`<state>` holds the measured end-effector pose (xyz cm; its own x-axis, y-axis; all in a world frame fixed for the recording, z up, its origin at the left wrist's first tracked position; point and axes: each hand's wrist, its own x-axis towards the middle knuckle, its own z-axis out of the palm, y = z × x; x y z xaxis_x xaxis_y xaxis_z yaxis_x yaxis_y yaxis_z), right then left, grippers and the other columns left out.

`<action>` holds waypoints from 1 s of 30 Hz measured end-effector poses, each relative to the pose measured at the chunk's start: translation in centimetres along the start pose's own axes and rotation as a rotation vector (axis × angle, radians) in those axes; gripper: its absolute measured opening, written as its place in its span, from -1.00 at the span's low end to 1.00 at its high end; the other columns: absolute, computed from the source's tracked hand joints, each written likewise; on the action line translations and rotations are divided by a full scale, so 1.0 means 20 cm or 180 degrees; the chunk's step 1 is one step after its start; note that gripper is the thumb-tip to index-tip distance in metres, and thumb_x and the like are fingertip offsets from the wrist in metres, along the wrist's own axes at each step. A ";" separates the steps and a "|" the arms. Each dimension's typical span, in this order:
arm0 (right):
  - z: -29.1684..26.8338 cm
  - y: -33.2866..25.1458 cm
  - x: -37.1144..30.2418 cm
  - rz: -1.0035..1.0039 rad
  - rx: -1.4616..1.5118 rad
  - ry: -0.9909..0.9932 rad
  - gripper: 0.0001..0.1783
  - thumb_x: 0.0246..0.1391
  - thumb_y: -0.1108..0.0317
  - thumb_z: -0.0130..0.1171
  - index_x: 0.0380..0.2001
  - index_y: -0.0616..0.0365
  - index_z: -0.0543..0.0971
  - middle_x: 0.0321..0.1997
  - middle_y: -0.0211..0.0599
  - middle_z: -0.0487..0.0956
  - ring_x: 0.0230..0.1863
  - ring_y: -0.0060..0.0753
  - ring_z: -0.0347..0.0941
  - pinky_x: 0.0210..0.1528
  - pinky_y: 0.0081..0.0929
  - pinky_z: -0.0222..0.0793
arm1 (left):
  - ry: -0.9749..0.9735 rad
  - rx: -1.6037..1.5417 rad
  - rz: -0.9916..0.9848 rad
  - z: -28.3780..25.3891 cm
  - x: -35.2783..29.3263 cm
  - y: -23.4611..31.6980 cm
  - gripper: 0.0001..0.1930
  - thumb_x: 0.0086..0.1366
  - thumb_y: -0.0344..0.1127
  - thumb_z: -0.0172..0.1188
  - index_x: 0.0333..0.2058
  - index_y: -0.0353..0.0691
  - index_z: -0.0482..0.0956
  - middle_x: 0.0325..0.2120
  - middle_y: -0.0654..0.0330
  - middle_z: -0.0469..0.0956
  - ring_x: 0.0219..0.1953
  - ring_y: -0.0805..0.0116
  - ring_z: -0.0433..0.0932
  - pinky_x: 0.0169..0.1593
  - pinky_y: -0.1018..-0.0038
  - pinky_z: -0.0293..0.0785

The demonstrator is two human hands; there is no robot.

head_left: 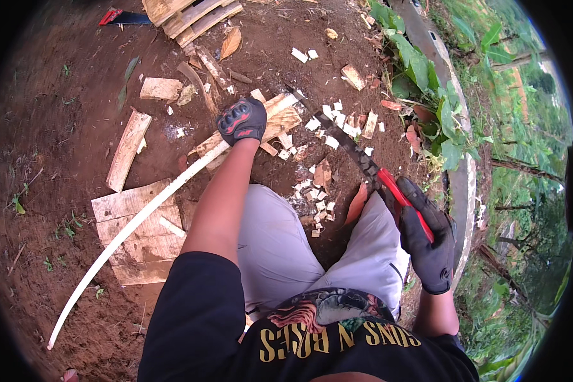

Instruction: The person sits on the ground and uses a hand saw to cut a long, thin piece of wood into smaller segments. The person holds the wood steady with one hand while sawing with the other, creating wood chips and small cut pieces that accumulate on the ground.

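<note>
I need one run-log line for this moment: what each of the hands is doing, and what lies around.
left hand: presses long pale strip on wood block | right hand: grips red-handled saw | around: wood chips, planks

No packages, labels, signs or screens appear anywhere in the frame. The only printed surface is the person's own black shirt (312, 347) at the bottom centre (a yellow line of lettering under a red and teal graphic), which is clothing, not signage.

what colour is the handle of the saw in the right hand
Red; the saw handle shows best in the head view, gripped by the black-gloved right hand.
</note>
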<state>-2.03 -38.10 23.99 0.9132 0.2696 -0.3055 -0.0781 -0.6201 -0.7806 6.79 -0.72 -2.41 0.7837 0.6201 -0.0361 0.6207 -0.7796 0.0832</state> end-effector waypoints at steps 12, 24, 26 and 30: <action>0.16 0.10 0.07 0.0269 0.0365 0.0022 -0.58 0.43 0.35 0.20 0.30 0.11 0.63 0.24 0.02 0.70 0.24 0.05 0.68 0.25 -0.19 0.58 | -0.0258 -0.0104 -0.0068 -0.03 0.01 0.00 -0.55 0.40 -0.05 0.00 -0.37 -0.09 0.87 -0.34 -0.01 0.79 -0.28 -0.05 0.78 -0.15 0.05 0.64; -0.02 -0.11 0.14 0.0644 0.0319 0.0087 -0.57 0.42 0.33 0.23 0.30 0.14 0.64 0.10 0.06 0.75 0.00 -0.03 0.78 0.09 -0.27 0.62 | -0.0402 -0.0017 -0.0137 -0.08 0.00 0.03 -0.53 0.41 -0.01 -0.01 -0.28 -0.13 0.87 -0.26 -0.05 0.80 -0.20 -0.06 0.80 -0.08 0.07 0.66; -0.04 0.00 0.06 0.0161 0.0043 -0.0021 -0.54 0.40 0.32 0.25 0.31 0.13 0.62 0.02 0.05 0.77 -0.07 -0.01 0.77 0.01 -0.24 0.62 | -0.0395 -0.0024 -0.0113 -0.09 0.01 0.04 -0.52 0.41 -0.02 -0.01 -0.28 -0.14 0.87 -0.26 -0.05 0.80 -0.20 -0.07 0.80 -0.08 0.06 0.67; 0.05 0.01 -0.05 -0.0332 -0.0373 -0.0108 -0.45 0.34 0.32 0.30 0.37 0.11 0.57 -0.01 0.12 0.76 -0.08 0.02 0.77 -0.01 -0.17 0.63 | -0.0295 -0.0009 -0.0005 -0.07 0.01 0.05 -0.52 0.41 -0.02 -0.02 -0.29 -0.15 0.87 -0.29 -0.05 0.79 -0.23 -0.07 0.79 -0.09 0.07 0.66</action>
<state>-3.47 -37.77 23.50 0.8998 0.3605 -0.2457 0.0656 -0.6685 -0.7408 7.52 -1.16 -0.95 0.7816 0.6105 -0.1283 0.6220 -0.7783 0.0857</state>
